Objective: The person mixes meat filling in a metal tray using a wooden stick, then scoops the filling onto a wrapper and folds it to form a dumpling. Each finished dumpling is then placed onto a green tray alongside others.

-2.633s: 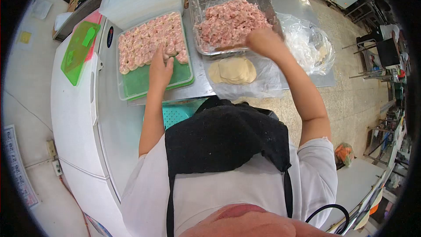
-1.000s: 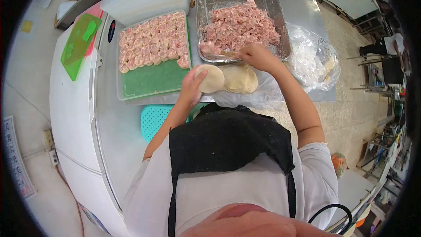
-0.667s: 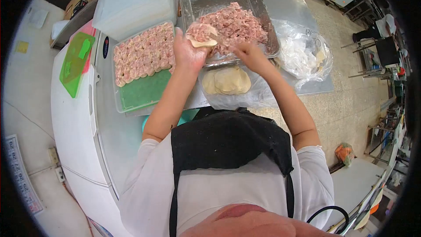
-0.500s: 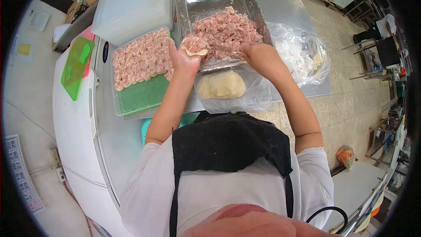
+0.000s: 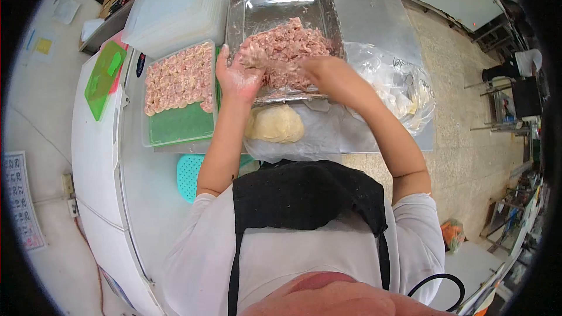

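**A:** Left hand (image 5: pixel 237 77) is up at the near-left corner of the metal tray (image 5: pixel 331 9), palm floury. Its fingers curl up around a filled wrapper (image 5: pixel 250 57), which sits in the cup of the palm against the heap of minced filling (image 5: pixel 293 38).

**B:** And the right hand (image 5: pixel 316 69)?

**A:** It's low over the mince, knuckles toward us and fingers tucked under. I can't tell whether they're clamped on anything.

**B:** How does that wrapper look to handle?

**A:** I'd say light, limp and thin, and easy to tear. The filling looks wet and sticky, so it wants support from below and a pinch only at the dry rim.

**B:** What's around it?

**A:** The stack of wrappers (image 5: pixel 275 124) lies on a plastic sheet (image 5: pixel 333 137), just below the tray's near edge and between the forearms. The finished dumplings (image 5: pixel 178 76) are packed in a green-lined tray (image 5: pixel 175 126) right beside the left wrist. Behind that there's a pile of clear lids (image 5: pixel 175 6). A crumpled bag (image 5: pixel 401 88) sits off to the right and a green board (image 5: pixel 104 79) far left.

**B:** Anything in the way?

**A:** The tray's raised near rim sits under both wrists, and the dumpling rows are close enough to brush.
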Demonstrator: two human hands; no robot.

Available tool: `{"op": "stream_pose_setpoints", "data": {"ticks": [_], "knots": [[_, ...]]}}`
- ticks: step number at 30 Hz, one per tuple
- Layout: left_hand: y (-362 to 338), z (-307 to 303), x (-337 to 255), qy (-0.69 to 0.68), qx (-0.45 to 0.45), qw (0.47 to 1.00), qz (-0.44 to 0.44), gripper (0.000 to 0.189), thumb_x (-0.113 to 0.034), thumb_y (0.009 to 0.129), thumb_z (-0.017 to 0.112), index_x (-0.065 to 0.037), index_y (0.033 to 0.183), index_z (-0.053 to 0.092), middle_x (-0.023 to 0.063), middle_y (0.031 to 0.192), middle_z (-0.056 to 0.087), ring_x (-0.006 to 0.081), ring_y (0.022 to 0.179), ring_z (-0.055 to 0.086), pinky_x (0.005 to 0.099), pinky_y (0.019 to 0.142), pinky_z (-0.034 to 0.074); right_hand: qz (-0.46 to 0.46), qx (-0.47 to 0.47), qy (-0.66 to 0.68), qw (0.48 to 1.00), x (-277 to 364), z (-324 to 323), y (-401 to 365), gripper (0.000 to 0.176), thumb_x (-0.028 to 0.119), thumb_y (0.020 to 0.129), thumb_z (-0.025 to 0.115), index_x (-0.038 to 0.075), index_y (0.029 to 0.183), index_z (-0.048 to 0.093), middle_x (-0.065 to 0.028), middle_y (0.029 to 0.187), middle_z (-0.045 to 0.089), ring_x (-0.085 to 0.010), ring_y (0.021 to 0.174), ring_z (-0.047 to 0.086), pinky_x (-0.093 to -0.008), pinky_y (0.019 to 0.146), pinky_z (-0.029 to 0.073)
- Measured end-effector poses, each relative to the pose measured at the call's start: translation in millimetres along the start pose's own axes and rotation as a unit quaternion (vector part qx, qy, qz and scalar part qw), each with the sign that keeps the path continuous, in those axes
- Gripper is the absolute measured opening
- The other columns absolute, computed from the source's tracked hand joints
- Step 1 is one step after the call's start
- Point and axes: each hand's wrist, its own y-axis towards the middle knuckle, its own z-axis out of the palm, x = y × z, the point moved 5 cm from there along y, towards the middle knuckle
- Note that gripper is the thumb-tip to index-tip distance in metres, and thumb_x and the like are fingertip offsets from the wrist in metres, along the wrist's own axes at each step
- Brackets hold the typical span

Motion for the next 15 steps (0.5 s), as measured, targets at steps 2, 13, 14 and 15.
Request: {"op": "stream_pose_setpoints", "data": {"ticks": [2,13,14,15], "knots": [[-18.6,45.2,22.1,0.226,-0.017,0.972,0.063,0.057,-0.029,0.087,0.063,-0.001,0.133,0.044,0.0193,0.118,0.057,0.0343,0.108,0.058,0.0466,0.095,0.048,0.066,-0.014,0.105,0.992,-16.0,-23.6,-6.0,0.028,0.024,0.096,0.052,-0.002,0.093,0.063,-0.0172,0.075,0.062,-0.0294,0.070,0.060,-0.0398,0.066,0.048],[-21.7,77.8,44.3,0.813,0.078,0.565,0.120,0.051,-0.002,0.076,0.074,-0.003,0.124,0.056,0.0062,0.105,0.066,0.0115,0.092,0.062,0.0265,0.080,0.052,0.071,0.068,0.173,0.980,-25.9,-33.6,-26.8,0.019,0.018,0.090,0.055,0.000,0.092,0.062,-0.0234,0.082,0.062,-0.0412,0.078,0.060,-0.0445,0.070,0.047],[-19.3,72.4,42.5,0.815,0.046,0.573,0.069,0.042,-0.002,0.077,0.073,-0.003,0.117,0.060,0.0060,0.103,0.067,0.0110,0.090,0.062,0.0260,0.078,0.052,0.031,0.037,0.163,0.985,-28.2,-22.1,-26.6,0.018,0.018,0.089,0.057,0.001,0.094,0.064,-0.0232,0.083,0.063,-0.0414,0.080,0.060,-0.0448,0.070,0.047],[-17.9,66.6,40.4,0.814,0.015,0.580,0.018,0.033,-0.001,0.077,0.073,-0.003,0.110,0.064,0.0057,0.101,0.067,0.0104,0.088,0.062,0.0255,0.076,0.051,-0.009,0.007,0.153,0.988,-30.2,-13.5,-26.3,0.018,0.017,0.088,0.058,0.003,0.096,0.065,-0.0229,0.084,0.063,-0.0417,0.082,0.060,-0.0450,0.071,0.048]]}}
